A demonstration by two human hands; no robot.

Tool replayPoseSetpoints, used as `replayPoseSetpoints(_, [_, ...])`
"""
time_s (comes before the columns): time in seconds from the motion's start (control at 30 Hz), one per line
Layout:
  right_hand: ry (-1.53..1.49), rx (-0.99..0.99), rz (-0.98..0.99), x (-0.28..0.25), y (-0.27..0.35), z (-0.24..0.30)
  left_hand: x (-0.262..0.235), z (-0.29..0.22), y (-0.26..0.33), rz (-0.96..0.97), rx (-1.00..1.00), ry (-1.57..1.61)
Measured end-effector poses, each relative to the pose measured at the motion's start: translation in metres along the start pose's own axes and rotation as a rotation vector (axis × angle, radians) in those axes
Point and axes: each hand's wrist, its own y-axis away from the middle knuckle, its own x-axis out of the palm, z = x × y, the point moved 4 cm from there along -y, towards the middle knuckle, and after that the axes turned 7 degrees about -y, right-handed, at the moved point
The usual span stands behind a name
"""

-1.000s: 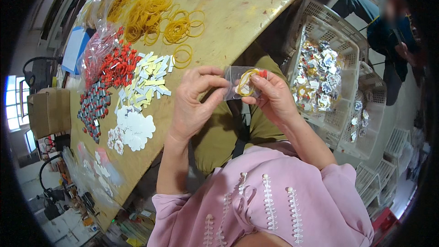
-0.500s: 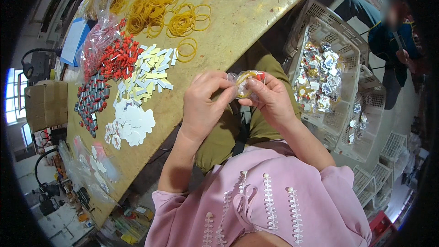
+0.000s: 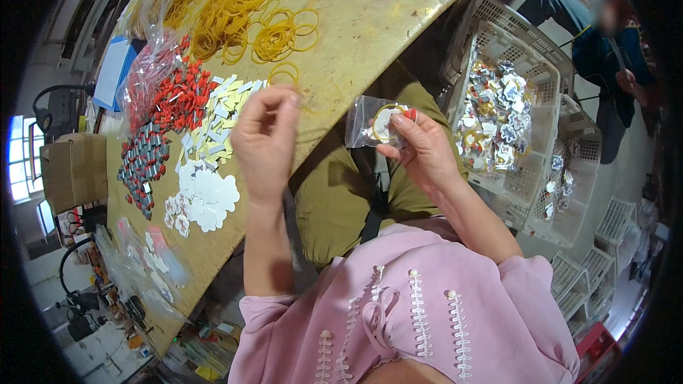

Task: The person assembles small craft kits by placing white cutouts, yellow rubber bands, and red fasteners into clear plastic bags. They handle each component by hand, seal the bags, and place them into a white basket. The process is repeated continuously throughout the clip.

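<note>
In my right hand (image 3: 427,149), closed between thumb and fingers, is a small clear plastic bag (image 3: 361,122) holding a white piece, a yellow rubber band and something red. It hangs over my lap, just off the table's edge. My left hand (image 3: 267,144) is raised over the table edge, apart from the bag, its fingers curled together. Whether anything is pinched in it I cannot make out. Closest to it are the loose yellow rubber bands (image 3: 284,70) and a pile of pale yellow and white strips (image 3: 229,108).
Piles of red-tipped pieces (image 3: 181,96), grey-and-red pieces (image 3: 144,160) and white cutouts (image 3: 208,195) lie on the table (image 3: 356,21). More rubber bands (image 3: 228,18) are behind. Plastic crates (image 3: 530,199), one with filled bags (image 3: 498,117), stand right; another person (image 3: 615,71) sits beyond.
My left hand has let go of the bag and moved left over the table edge. The right hand keeps the bag, which now shows more fully.
</note>
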Motion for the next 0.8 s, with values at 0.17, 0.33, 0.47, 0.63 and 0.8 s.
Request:
replayPoseSetpoints(0.17, [-0.099,0.024,-0.025,0.006,0.007,0.009,-0.004,-0.012,-0.008,-0.094,0.006,-0.241])
replayPoseSetpoints(0.33, [-0.305,0.074,0.027,0.026,0.014,0.007,0.048,-0.015,0.049,0.224,-0.106,0.209])
replayPoseSetpoints(0.47, [-0.198,0.044,0.088,0.029,0.02,0.007,0.054,-0.006,0.055,0.057,-0.134,0.365])
replayPoseSetpoints(0.63, [0.133,-0.061,0.134,0.019,0.009,0.022,0.042,-0.009,0.053,0.134,-0.235,0.423])
replayPoseSetpoints(0.8, [0.154,0.06,0.186,0.027,0.016,0.028,0.038,0.0,0.052,0.125,-0.263,0.468])
